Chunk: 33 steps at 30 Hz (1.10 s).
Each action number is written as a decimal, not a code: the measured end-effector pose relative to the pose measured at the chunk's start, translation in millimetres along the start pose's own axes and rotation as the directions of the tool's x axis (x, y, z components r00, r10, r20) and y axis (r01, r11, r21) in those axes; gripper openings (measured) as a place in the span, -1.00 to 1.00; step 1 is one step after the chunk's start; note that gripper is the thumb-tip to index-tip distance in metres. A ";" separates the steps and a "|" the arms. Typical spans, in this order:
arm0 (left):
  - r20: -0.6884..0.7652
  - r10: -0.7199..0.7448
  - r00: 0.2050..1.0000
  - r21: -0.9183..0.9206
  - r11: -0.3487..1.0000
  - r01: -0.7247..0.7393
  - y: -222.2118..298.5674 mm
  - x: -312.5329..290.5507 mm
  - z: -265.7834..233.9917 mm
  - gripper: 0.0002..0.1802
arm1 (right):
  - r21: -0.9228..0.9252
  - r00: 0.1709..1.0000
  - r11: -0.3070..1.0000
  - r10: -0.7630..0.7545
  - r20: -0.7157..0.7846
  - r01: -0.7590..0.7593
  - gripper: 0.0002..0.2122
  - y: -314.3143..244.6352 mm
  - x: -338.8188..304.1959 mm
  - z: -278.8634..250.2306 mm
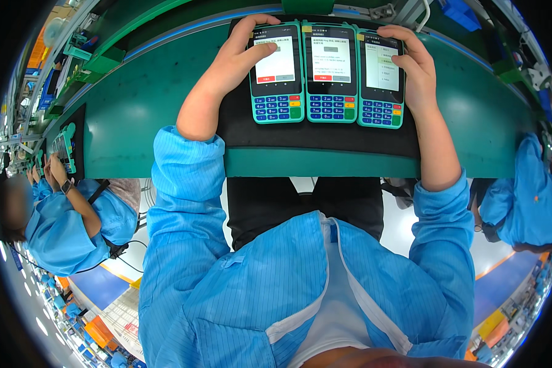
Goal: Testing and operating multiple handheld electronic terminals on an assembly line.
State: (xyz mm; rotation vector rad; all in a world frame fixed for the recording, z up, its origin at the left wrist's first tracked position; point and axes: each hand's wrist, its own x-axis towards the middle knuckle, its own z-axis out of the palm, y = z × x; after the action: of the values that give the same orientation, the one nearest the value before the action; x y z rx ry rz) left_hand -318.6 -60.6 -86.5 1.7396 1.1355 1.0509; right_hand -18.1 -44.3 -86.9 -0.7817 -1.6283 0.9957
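Note:
Three teal handheld payment terminals lie side by side with lit screens and blue number keys. My left hand (234, 56) grips the upper left of the left payment terminal (278, 76), fingers curled at its top edge and thumb over the screen. Between my hands sits the middle payment terminal (331, 73), touched by neither. At the far right side, my right hand (416, 66) is closed round the upper corner of the right payment terminal (379, 92). Its thumb reaches onto the screen, which shows a list. All three rest on a black mat (276, 140).
The mat covers part of a green workbench (141, 92). Rails and fixtures (383, 12) run along the bench's back edge. A co-worker (67, 227) sits at the left, hands near another terminal (62, 147). Another person's blue sleeve (524, 190) shows at the right.

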 end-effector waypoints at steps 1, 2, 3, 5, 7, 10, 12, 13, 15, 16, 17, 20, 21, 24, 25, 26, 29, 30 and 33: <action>0.001 -0.006 1.000 -0.006 1.000 0.006 1.0 0.0 0.2 -0.56 | -0.010 1.000 1.000 -0.007 0.001 0.007 -0.64 -0.3 0.0 -0.3; 0.001 -0.012 1.000 -0.011 1.000 0.012 1.9 -0.2 0.0 -0.57 | -0.009 1.000 1.000 -0.006 0.002 0.006 -0.64 0.3 0.3 -0.5; 0.001 -0.014 1.000 -0.010 1.000 0.014 2.3 -0.2 -0.2 -0.57 | -0.012 1.000 1.000 -0.006 -0.003 0.006 -0.64 1.2 0.7 -0.9; 0.006 -0.029 1.000 -0.031 0.999 0.029 2.7 0.0 -0.4 -0.56 | -0.015 1.000 1.000 -0.006 -0.009 0.006 -0.64 1.6 0.9 -1.1; 0.007 -0.025 1.000 -0.021 0.999 0.026 0.6 0.2 -0.7 -0.56 | 0.001 0.999 1.000 0.027 -0.019 -0.027 -0.65 1.0 0.5 -0.8; 0.013 -0.023 1.000 -0.015 1.000 0.023 -1.8 0.5 -1.2 -0.56 | -0.005 0.999 1.000 0.017 -0.027 -0.017 -0.67 3.6 -0.2 -0.7; 0.020 -0.025 0.999 -0.021 0.999 0.025 -2.1 1.0 -0.1 -0.56 | -0.024 0.999 1.000 0.015 -0.030 -0.016 -0.67 4.1 -1.8 -0.6; 0.022 -0.026 0.999 -0.022 0.999 0.027 -1.2 1.0 0.8 -0.56 | -0.042 0.999 0.999 0.012 -0.032 -0.014 -0.68 4.2 -2.5 -0.8; 0.019 -0.031 0.999 -0.019 0.999 0.031 -0.2 0.3 0.5 -0.55 | -0.120 1.000 0.993 -0.006 0.006 0.007 -0.67 4.9 -2.0 -2.4; 0.021 -0.028 0.999 -0.021 0.999 0.029 0.1 0.1 0.3 -0.56 | -0.198 0.999 0.980 -0.022 0.044 0.031 -0.66 4.8 -1.5 -3.0; 0.022 -0.025 0.999 -0.023 0.999 0.026 0.1 -0.3 -0.1 -0.57 | -0.197 0.999 0.980 -0.022 0.045 0.031 -0.66 3.0 -1.6 -1.6; 0.000 0.092 0.996 0.064 0.994 -0.091 -9.4 4.3 -5.1 -0.60 | -0.327 0.998 0.944 -0.041 0.049 0.055 -0.65 -5.1 -4.1 4.2; 0.001 0.092 0.996 0.062 0.994 -0.092 -9.3 4.4 -5.8 -0.60 | -0.344 0.997 0.936 -0.050 0.060 0.068 -0.66 -6.9 -4.7 4.8; 0.006 0.183 0.983 0.210 0.961 -0.180 -3.6 2.2 -9.1 -0.56 | -0.464 0.987 0.873 -0.116 0.108 0.153 -0.68 -12.2 -4.8 5.3; 0.010 0.197 0.980 0.272 0.943 -0.193 -1.3 0.7 -10.0 -0.56 | -0.559 0.974 0.799 -0.168 0.150 0.223 -0.70 -14.0 -4.6 5.4; 0.013 0.213 0.977 0.332 0.921 -0.205 0.8 -0.7 -10.7 -0.56 | -0.558 0.974 0.799 -0.167 0.151 0.224 -0.70 -16.4 -4.6 5.5; 0.015 0.256 0.967 0.398 0.885 -0.240 5.5 -3.0 -10.3 -0.55 | -0.651 0.947 0.687 -0.229 0.227 0.323 -0.71 -27.1 -4.4 7.1; 0.013 0.255 0.967 0.398 0.886 -0.239 7.9 -4.1 -9.2 -0.55 | -0.650 0.933 0.669 -0.249 0.261 0.361 -0.71 -33.7 -3.6 9.9; -0.011 0.179 0.984 0.328 0.930 -0.165 12.6 -4.9 -7.4 -0.55 | -0.650 0.918 0.650 -0.246 0.311 0.394 -0.70 -35.5 -5.6 8.2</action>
State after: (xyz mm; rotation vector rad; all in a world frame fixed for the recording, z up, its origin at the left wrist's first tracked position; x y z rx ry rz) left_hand -323.1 -67.6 -73.5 2.1195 1.2558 1.0499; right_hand -25.1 -66.8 -58.6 -0.8499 -2.2728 0.1499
